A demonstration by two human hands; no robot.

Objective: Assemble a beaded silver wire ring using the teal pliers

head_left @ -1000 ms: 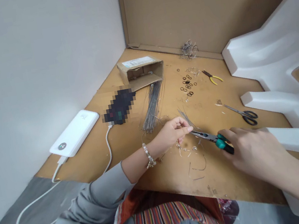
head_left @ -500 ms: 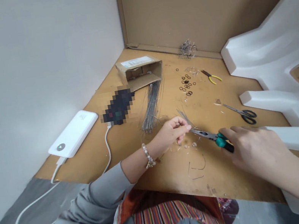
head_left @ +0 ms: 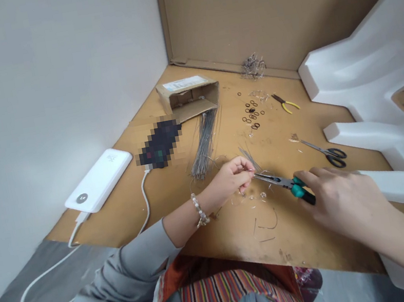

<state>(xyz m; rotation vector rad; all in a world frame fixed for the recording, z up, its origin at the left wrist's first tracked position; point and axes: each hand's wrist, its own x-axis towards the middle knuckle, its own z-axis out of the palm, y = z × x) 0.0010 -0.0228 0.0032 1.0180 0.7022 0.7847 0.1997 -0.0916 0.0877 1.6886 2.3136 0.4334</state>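
My left hand (head_left: 233, 181), with a beaded bracelet on its wrist, pinches a thin piece of wire (head_left: 249, 170) between thumb and fingers. In my right hand (head_left: 341, 197) are needle-nose pliers (head_left: 284, 183) with green and black handles. The tips of their jaws meet the wire at my left fingertips; whether they clamp it is too small to tell. Behind my left hand lie a few straight wires (head_left: 249, 157) and a thick bundle of grey wires (head_left: 203, 148). Short wire offcuts (head_left: 266, 231) are scattered in front, close to the table edge.
Dark rings (head_left: 252, 113), yellow-handled pliers (head_left: 285, 104) and scissors (head_left: 329, 152) lie farther back. A wire heap (head_left: 253, 66) sits by the cardboard wall. At left are an open cardboard box (head_left: 192, 95), a blurred phone (head_left: 161, 142) and a white power bank (head_left: 99, 179). White foam (head_left: 345, 74) borders the right.
The pliers' tips and my left fingertips have shifted very slightly to the left, and the left fingers have turned a little. Both hands keep their hold.
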